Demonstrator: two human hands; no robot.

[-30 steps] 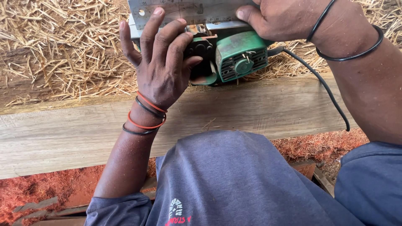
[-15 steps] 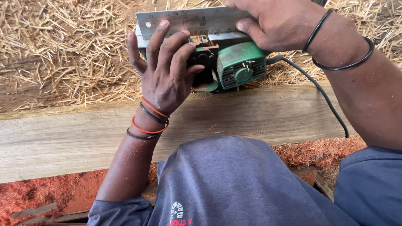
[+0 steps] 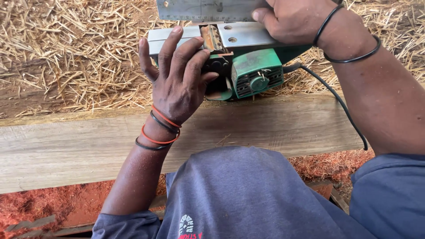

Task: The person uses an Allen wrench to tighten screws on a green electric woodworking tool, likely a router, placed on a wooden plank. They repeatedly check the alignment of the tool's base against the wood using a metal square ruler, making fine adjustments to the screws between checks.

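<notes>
One electric planer [image 3: 248,66], green-bodied, turned sole-up so its metal base plate faces the camera, resting at the far edge of one broad plank [image 3: 88,146] among straw. Left hand [image 3: 179,79] lies open-fingered over the black end of the body, grasping it loosely; right hand [image 3: 292,20] is clenched on the base plate and a metal ruler [image 3: 208,9] laid against it. Likely heavy, rigid, smooth on the plate; best held by the body, clear of the cutter slot. One black cord [image 3: 341,106] trails right
</notes>
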